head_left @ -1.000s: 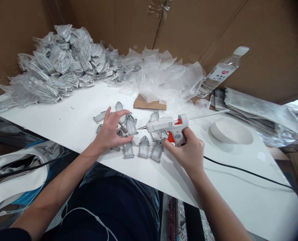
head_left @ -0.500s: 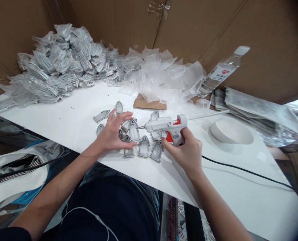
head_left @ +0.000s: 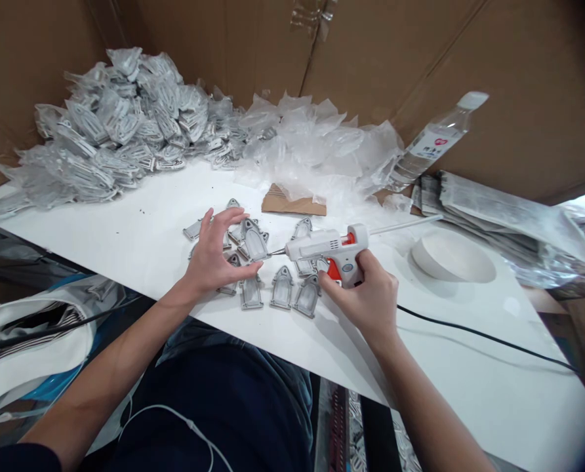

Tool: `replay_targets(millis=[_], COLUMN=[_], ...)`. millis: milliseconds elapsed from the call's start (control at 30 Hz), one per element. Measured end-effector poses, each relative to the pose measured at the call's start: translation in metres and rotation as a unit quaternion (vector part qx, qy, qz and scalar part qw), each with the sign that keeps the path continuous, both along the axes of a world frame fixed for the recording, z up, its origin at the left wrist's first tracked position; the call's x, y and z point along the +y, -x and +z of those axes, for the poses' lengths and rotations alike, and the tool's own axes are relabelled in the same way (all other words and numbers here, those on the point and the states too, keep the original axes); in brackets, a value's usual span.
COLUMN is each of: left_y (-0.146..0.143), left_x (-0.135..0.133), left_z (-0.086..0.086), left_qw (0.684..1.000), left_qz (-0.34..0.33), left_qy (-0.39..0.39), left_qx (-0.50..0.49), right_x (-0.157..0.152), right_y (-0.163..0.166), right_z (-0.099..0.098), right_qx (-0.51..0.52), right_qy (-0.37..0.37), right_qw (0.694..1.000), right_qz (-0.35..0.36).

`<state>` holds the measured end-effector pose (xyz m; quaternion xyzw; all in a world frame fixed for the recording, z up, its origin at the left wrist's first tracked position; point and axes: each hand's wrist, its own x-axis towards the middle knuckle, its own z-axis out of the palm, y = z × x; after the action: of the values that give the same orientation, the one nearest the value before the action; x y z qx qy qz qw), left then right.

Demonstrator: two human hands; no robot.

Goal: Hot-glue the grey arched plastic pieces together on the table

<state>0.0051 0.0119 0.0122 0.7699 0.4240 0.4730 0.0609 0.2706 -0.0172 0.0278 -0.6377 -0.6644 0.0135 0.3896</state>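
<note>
My left hand arches over a loose group of grey arch-shaped plastic pieces, its thumb and fingers around one tilted piece. My right hand grips a white and orange hot glue gun by its handle. The gun's metal nozzle points left, towards the tilted piece, with a small gap between them. A white glue stick runs out of the gun's rear. Several more grey pieces lie flat on the white table below and between my hands.
A large heap of plastic-wrapped grey pieces and crumpled clear film lie at the back. Also there are a cardboard scrap, a plastic water bottle, a round white dish and a stack of wrapped sheets. A black cord crosses the table.
My left hand has moved up and left, and the tilted grey piece has shifted with it. The glue gun has stayed nearly still.
</note>
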Motion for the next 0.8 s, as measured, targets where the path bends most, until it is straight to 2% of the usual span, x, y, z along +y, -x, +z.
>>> replay_targets(millis=[233, 467, 800], left_y=[-0.0002, 0.001, 0.0001], left_x=[-0.001, -0.0002, -0.0017], left_z=[-0.0007, -0.0028, -0.003], left_qw=[1.0, 0.994, 0.989], left_qz=[0.004, -0.103, -0.139], left_qy=[-0.018, -0.008, -0.002], left_qx=[0.001, 0.03, 0.048], right_x=[0.0002, -0.0001, 0.0006], right_y=[0.0009, 0.0018, -0.0003], right_z=[0.0, 0.0013, -0.0014], right_qx=[0.006, 0.013, 0.005], right_qy=[0.005, 0.002, 0.001], right_qw=[1.0, 1.0, 1.0], right_qz=[-0.005, -0.009, -0.005])
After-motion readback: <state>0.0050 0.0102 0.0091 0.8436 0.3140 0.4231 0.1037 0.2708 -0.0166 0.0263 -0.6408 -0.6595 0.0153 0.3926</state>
